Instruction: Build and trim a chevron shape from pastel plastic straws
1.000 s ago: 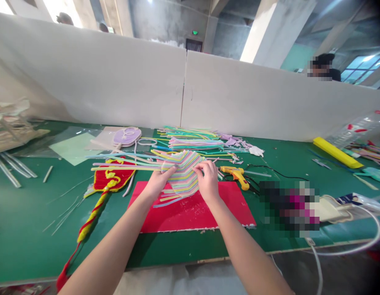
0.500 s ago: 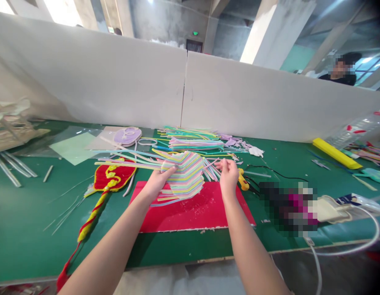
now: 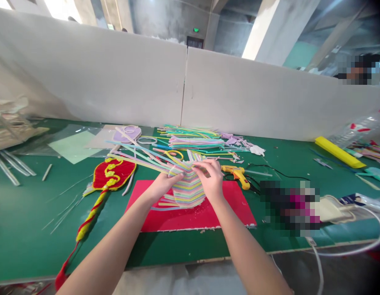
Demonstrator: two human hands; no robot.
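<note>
A striped panel of pastel pipe cleaners (image 3: pixel 190 192) is held up over a red board (image 3: pixel 180 221), with loose ends sticking out mostly to the left. My left hand (image 3: pixel 162 186) grips its left edge, thumb on the front face. At the upper right edge my right hand (image 3: pixel 212 176) is closed in a pinch, thumb and forefinger against the panel. Whether a single strand is between those fingertips is too small to tell. One yellow pipe cleaner (image 3: pixel 174 157) curls in a loop above the panel.
Bundles of pipe cleaners (image 3: pixel 196 142) lie behind the panel. To the right is a yellow glue gun (image 3: pixel 239 175) with a black cable. A red fan with yellow trim (image 3: pixel 114 174) lies left. A yellow bar (image 3: pixel 339 151) and a plastic bottle (image 3: pixel 362 127) are far right; a white partition (image 3: pixel 116 82) stands behind.
My right hand has moved left from beside the panel, where it held a thin pink strand, onto the panel's upper edge. The panel has shifted slightly right and down.
</note>
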